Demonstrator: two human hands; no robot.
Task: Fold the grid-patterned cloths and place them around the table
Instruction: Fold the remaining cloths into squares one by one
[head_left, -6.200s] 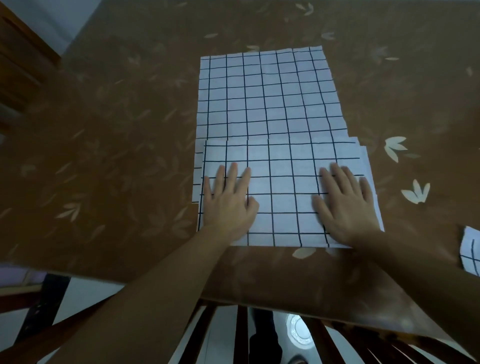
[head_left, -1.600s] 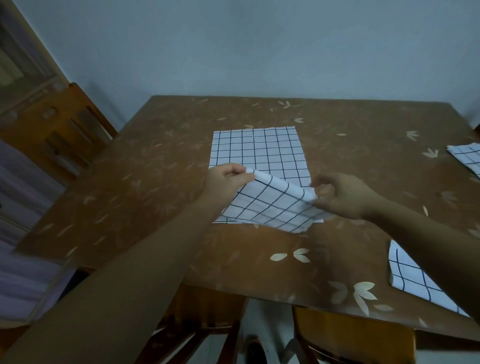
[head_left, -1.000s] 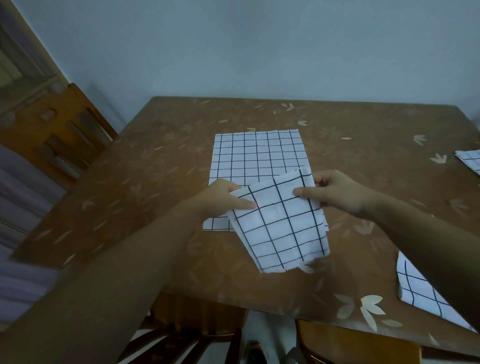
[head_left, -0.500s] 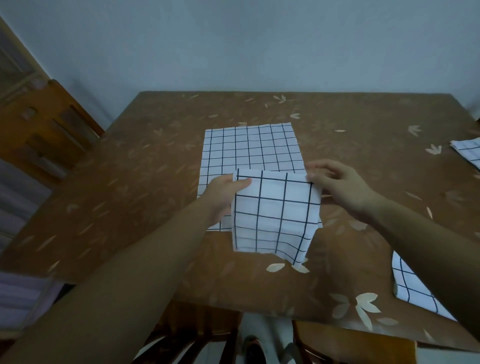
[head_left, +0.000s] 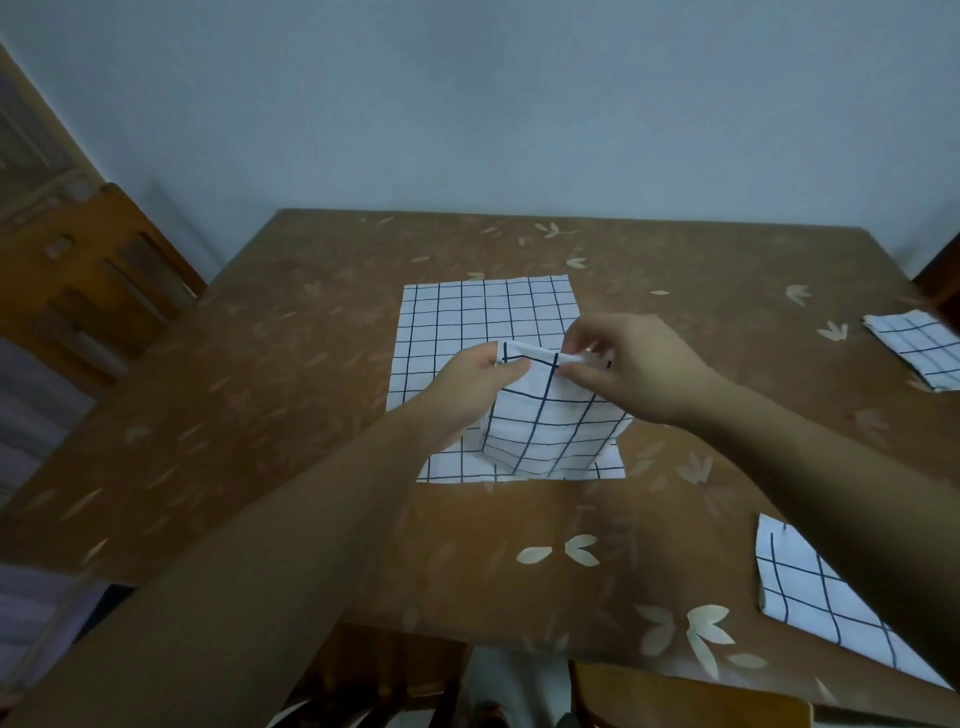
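Observation:
A folded white cloth with a dark grid (head_left: 545, 426) hangs above the middle of the brown table (head_left: 270, 395). My left hand (head_left: 467, 384) pinches its top left corner. My right hand (head_left: 634, 369) pinches its top edge near the middle. Beneath it another grid cloth (head_left: 483, 322) lies spread flat on the table. The hanging cloth hides the near part of the flat one.
A folded grid cloth (head_left: 821, 608) lies at the near right edge, partly under my right forearm. Another folded one (head_left: 919, 345) lies at the far right edge. Wooden chairs stand at the left (head_left: 93, 280) and below the near edge (head_left: 675, 696). A wall runs behind the table.
The folded cloth was lifted off the flat one and held up by its top corners. Since half a second ago my right hand has slid left along the top edge toward my left hand.

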